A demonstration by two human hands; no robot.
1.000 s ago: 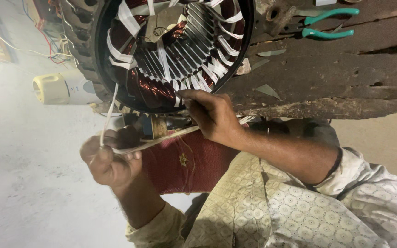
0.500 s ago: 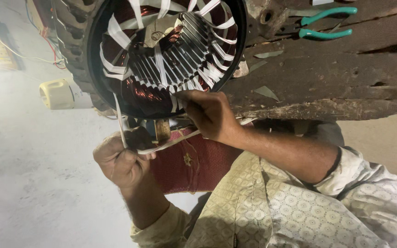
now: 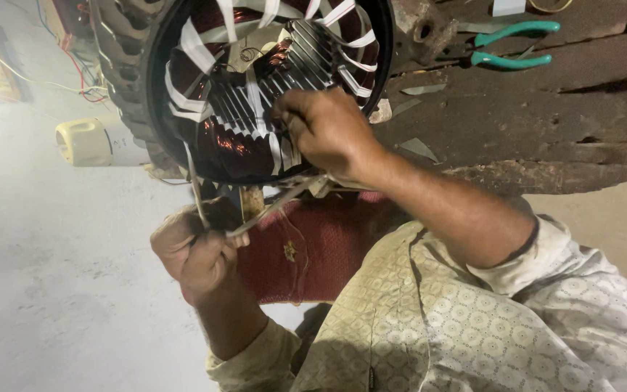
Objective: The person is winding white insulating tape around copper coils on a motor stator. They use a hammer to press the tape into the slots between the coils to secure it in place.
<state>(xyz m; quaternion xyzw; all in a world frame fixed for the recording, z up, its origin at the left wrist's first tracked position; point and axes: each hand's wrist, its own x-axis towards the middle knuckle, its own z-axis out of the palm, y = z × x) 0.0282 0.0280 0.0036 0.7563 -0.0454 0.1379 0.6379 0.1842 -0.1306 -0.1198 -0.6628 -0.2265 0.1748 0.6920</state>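
A round motor stator (image 3: 183,94) with a dark frame, copper windings and white insulating strips lies on its side at the top. My right hand (image 3: 328,131) reaches into its bore, with the fingertips pinched on a white strip at the slots. Below the stator, my left hand (image 3: 197,254) is fisted around thin white strips (image 3: 270,207) that run from the stator down to it. A dark red cloth (image 3: 321,247) lies between my arms.
Teal-handled pliers (image 3: 517,43) lie on the rough wooden bench (image 3: 531,123) at the upper right. A cream plastic fitting (image 3: 85,141) sits left of the stator. Red and blue wires (image 3: 74,72) trail at the upper left, above a pale concrete floor (image 3: 52,290).
My right hand has moved up from the stator's lower rim into the bore. My left hand has shifted right and now grips the strips in a fist closer under the stator.
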